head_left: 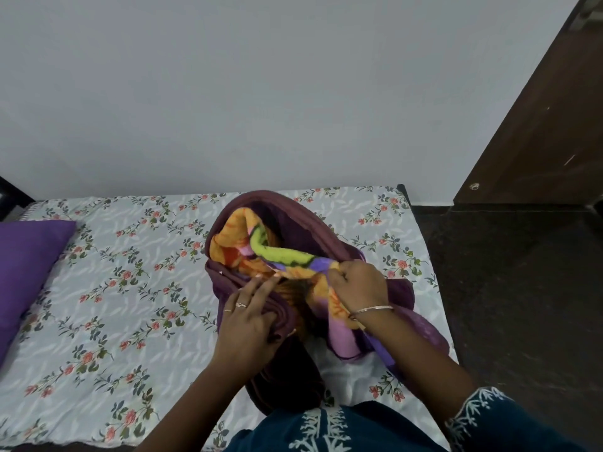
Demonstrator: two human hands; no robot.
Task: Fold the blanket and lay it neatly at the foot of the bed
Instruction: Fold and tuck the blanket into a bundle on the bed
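A bunched blanket point(248, 236), maroon outside with an orange, green and purple print inside, lies in a heap on the right half of the bed point(124, 288). My left hand point(251, 314) rests on its maroon rolled edge, thumb under a fold and fingers stretched toward the printed part. My right hand point(357, 285), with a bangle at the wrist, is closed on a printed fold and holds it a little above the heap. One maroon end trails toward my body.
A purple pillow point(26, 272) lies at the left end of the floral sheet. A grey wall runs behind the bed. Dark floor point(522, 288) and a brown wooden door point(538, 125) are at the right.
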